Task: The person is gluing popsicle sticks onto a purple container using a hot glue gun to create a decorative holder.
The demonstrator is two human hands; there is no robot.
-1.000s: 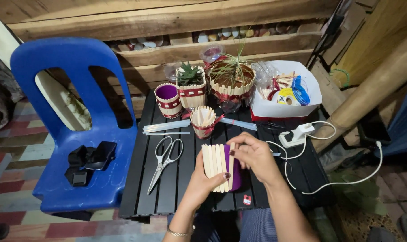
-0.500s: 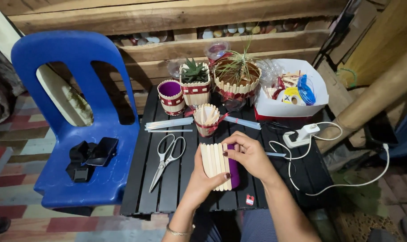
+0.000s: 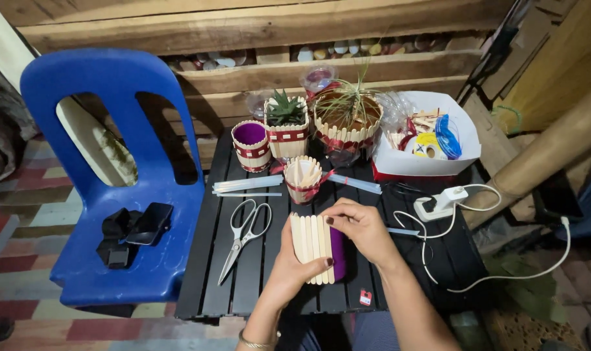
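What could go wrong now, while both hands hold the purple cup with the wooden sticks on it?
1. The wooden sticks cover only part of the purple cup; if the left hand or right hand loosens, they may shift or come off.
2. The scissors lie close beside the left hand and might get knocked.
3. The white cable lies near the right forearm and may snag, pulling the power strip.

Both forearms reach in from the bottom edge. The left hand [image 3: 294,260] is cupped, thumb up, fingers curled forward. The right hand [image 3: 360,227] arches over, fingertips pinched down.
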